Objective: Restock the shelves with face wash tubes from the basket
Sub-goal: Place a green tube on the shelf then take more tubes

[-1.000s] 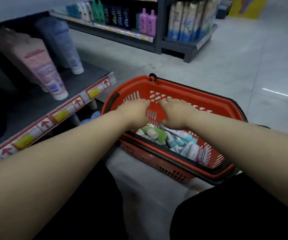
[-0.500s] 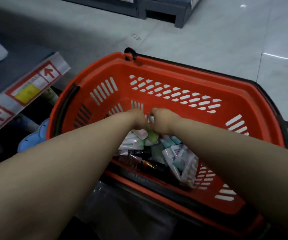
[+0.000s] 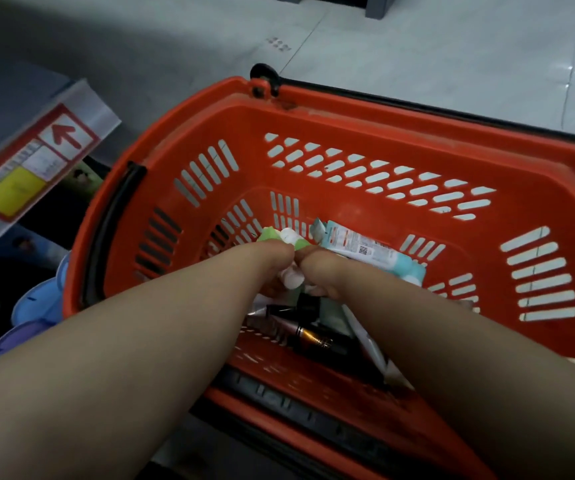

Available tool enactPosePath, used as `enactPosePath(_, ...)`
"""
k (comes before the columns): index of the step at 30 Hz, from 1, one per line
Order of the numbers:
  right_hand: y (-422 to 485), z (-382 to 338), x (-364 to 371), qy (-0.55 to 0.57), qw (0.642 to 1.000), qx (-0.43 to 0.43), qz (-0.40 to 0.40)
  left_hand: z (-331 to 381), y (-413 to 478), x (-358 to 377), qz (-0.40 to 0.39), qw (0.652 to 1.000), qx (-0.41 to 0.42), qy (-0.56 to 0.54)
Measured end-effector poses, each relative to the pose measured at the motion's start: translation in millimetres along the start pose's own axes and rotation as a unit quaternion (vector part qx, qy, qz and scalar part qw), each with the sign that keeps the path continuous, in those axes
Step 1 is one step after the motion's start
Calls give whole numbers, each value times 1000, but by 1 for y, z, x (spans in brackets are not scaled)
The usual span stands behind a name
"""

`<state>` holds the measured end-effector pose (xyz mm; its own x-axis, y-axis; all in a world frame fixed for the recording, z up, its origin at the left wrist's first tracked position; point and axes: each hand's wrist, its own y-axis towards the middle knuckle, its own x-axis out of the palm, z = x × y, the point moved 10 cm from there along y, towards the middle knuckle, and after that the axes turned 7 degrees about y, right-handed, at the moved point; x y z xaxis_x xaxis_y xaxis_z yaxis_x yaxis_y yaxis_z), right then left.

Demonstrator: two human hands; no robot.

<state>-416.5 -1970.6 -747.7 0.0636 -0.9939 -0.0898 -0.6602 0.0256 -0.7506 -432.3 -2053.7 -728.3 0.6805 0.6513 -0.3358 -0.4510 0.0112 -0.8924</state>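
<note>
- Nearest me, by the near wall of the basket [image 3: 189, 133], a black-and-gold tube [image 3: 308, 336] lies flat among loose packs, under my forearms.
- My left hand [image 3: 268, 261] is down in the middle of the basket floor, fingers curled tight round the green-and-white tubes [image 3: 288, 236]; their ends poke out past my knuckles.
- My right hand [image 3: 331, 271] is knuckle to knuckle with it, fingers tucked under and out of sight. I can't tell whether it grips anything or just presses.
- A teal tube [image 3: 376, 252] juts out from under that hand towards the right wall, its printed side up.
- The risk: these tubes are slick and bunched, so a lift on a half-grip could let one slide out and drop back into the pile.
- The other risk: the two fists are crowded, and pulling up together could drag the teal tube along or snag it.
- The far wall and far left corner hold nothing I can see.
- Beyond the left rim sits the shelf price rail [image 3: 40, 157]; swinging up carelessly could clip it.
</note>
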Motion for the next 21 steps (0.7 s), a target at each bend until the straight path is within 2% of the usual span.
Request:
enactPosePath(3,-12,-13,-4,28,1000,2,7,-2,-8,4,-6,999,-6,-38)
enactPosePath(7,-45,-47,-21,61,997,-37,19,13,-49,-2,5,991,47,-123)
enactPosePath(10,-76,-80,-30,39,996,-73,20,18,-84,-15,24,965,102,-242)
enactPosePath(14,-126,-112,-1,-86,988,-111,-59,3,-133,-27,29,935,147,-322)
enactPosePath(17,-167,-124,21,-85,980,-156,-87,-14,-166,-40,52,910,183,-369)
enactPosePath(21,-216,-137,42,-71,969,-226,-76,-34,-218,-57,81,877,236,-410)
